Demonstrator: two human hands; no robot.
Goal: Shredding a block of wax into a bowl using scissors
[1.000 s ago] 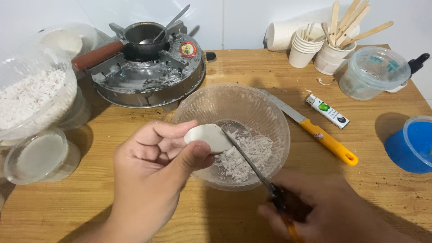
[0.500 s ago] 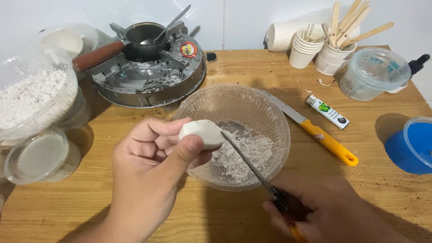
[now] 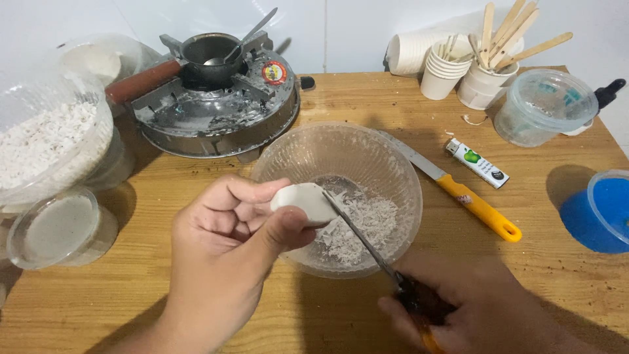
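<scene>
Wax, a white lump (image 3: 306, 202) of it or something much like it, sits pinched between the thumb and fingers of my left hand (image 3: 226, 252), held just over the near-left rim of the clear bowl (image 3: 341, 154). My right hand (image 3: 481, 314) is closed around the dark handle of a thin-bladed knife (image 3: 360, 233), whose tip touches the lump's right edge. White shavings (image 3: 360, 223) lie heaped in the bottom of the bowl, right under the blade.

The bowl stands near the middle of the wooden table (image 3: 544, 275). Just right of it lies a second knife with an orange handle (image 3: 478, 208), and beyond that a small lighter (image 3: 478, 162). Far behind the bowl is a round metal stove (image 3: 216, 111) carrying a little dark pot (image 3: 209, 56) with a spoon in it. At the left, a big clear tub of white flakes (image 3: 46, 141) stands behind a small lidded container (image 3: 59, 226). Far right I see paper cups (image 3: 445, 72), a cup of wooden sticks (image 3: 488, 78) and a clear lidded tub (image 3: 544, 108); a blue bowl (image 3: 599, 213) sits at the right edge.
</scene>
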